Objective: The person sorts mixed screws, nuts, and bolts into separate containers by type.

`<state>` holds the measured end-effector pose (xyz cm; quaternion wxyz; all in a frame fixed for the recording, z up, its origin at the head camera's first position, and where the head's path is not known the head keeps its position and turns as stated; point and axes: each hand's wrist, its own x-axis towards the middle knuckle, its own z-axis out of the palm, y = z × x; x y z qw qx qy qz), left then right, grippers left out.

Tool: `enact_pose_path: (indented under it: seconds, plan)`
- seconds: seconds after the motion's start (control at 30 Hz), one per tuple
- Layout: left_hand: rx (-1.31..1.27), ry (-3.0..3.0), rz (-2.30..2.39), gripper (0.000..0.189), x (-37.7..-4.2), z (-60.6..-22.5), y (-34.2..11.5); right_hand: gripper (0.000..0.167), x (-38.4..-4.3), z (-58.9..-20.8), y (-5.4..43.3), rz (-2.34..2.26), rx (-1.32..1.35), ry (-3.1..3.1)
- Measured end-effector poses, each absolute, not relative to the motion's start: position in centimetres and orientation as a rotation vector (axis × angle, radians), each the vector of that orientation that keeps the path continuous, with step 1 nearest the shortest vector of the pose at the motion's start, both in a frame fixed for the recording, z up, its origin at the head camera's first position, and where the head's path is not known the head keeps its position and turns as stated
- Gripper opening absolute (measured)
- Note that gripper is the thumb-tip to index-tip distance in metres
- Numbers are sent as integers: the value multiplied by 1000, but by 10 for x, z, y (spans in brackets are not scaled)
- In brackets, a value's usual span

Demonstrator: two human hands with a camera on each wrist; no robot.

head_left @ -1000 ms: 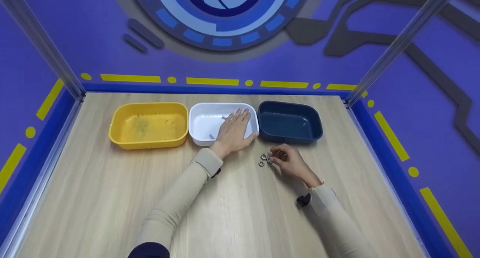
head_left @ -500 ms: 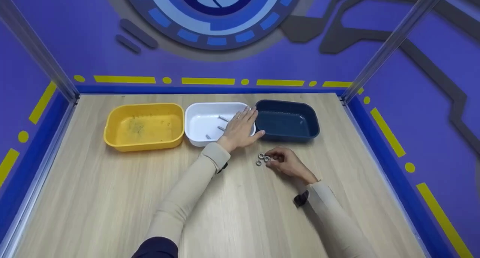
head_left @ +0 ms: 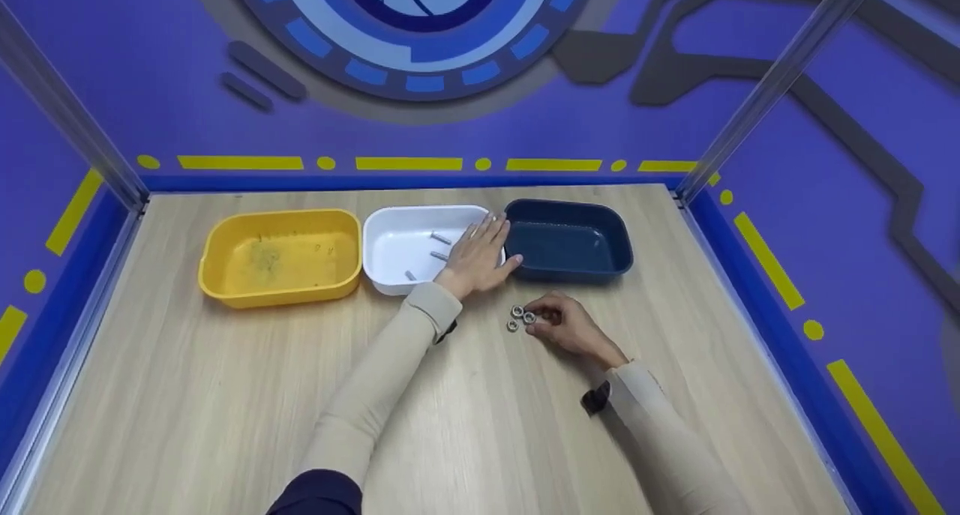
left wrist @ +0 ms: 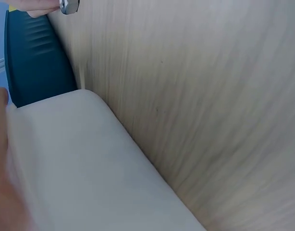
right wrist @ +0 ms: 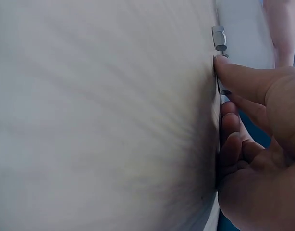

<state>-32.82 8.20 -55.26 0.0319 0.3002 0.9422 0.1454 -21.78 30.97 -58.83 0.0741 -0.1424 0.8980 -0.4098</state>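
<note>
My left hand [head_left: 476,258] lies with straight fingers across the right side of the white bin [head_left: 382,276]. Inside the bin, screws [head_left: 441,238] show to the left of that hand. On the wooden table in front of the dark blue bin [head_left: 574,273], my right hand [head_left: 568,325] has its thumb and index finger on either side of a metal nut [head_left: 529,318], pinching it. Two more nuts sit close by, a rear nut [head_left: 517,311] and a front nut [head_left: 512,325]. In the right wrist view, a nut [right wrist: 219,38] stands just beyond the thumb tip.
A yellow bin [head_left: 281,294] stands left of the white one, so all three bins form a row along the back of the table [head_left: 480,417]. Purple panels [head_left: 847,200] close off the back and both sides.
My left hand has shifted right over the white bin, uncovering more of the screws. My right fingers have drawn slightly back, and the nut at their tips shows more fully. The head view has swung slightly.
</note>
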Motion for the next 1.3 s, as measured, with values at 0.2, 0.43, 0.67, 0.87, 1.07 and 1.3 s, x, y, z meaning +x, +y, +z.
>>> enact_pose_path:
  seconds: [0.2, 0.43, 0.67, 0.87, 1.07, 1.3]
  plan:
    - [944, 2928, 411, 82, -324, -550, 80, 29, -219, -587, 310, -1234, -436, 2701]
    - [932, 2915, 407, 81, -324, -549, 82, 28, -219, -587, 310, -1256, -422, 2705]
    - [910, 2913, 356, 82, -327, -553, 86, 27, -220, -587, 311, -1237, -392, 2703]
    - [903, 2933, 329, 83, -325, -554, 88, 27, -219, -588, 312, -1224, -414, 2714]
    - [884, 2929, 333, 82, -324, -555, 90, 26, -219, -589, 312, -1232, -417, 2715]
    - [880, 2911, 317, 79, -325, -556, 94, 25, -218, -591, 310, -1243, -452, 2710]
